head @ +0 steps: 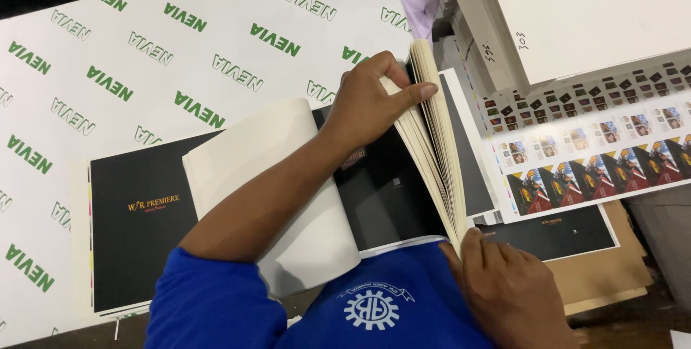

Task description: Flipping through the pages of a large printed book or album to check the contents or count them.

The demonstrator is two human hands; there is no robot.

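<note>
My left hand (374, 101) reaches across from the lower left and grips the far end of a sheaf of cream pages (439, 147), thumb pressed on its edges. The sheaf stands on edge, fanned slightly. My right hand (511, 291) holds its near end, close to my blue shirt. Under the sheaf lies a black printed cover sheet (144, 227) with small orange lettering. A bundle of cream paper (252, 169) curls over the black sheet beneath my left forearm.
A large white sheet with repeated green lettering (144, 54) covers the table at left. At right lie printed sheets with rows of small colour pictures (597, 155), white paper stacks (597, 11) beyond them, and brown cardboard (619, 270) near the front.
</note>
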